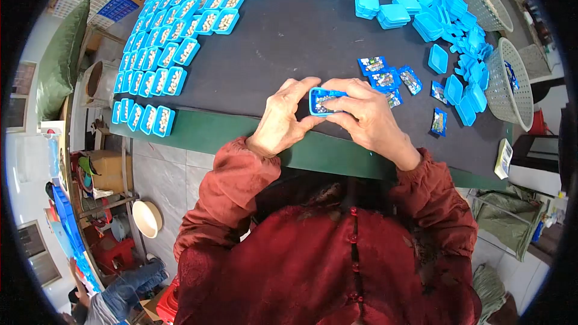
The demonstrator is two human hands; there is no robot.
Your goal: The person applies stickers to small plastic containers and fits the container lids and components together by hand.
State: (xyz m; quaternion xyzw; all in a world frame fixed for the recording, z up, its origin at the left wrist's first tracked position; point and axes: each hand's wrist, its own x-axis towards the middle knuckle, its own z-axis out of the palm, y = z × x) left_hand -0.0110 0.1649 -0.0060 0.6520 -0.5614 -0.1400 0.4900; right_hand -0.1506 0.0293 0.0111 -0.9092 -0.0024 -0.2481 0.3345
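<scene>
Near the front edge of the table I hold a small blue plastic box [311, 107]. The fingers and thumb of my left hand [280, 119] close around its left end. My right hand [376, 121] bends over its right end, fingertips on a blue printed packet [326, 94] that lies inside the box. Part of the packet is hidden under those fingers. Just beyond my right hand lie several more blue packets [384, 78], some overlapping. Two further packets [439, 122] are spread out to the right.
Rows of blue boxes with small pale pieces [226, 21] cover the table's left side. Piles of blue boxes [394, 14] fill the far right. Two pale perforated baskets [504, 99] stand along the right edge. Another person [123, 295] is at lower left, near a cream basin [147, 219].
</scene>
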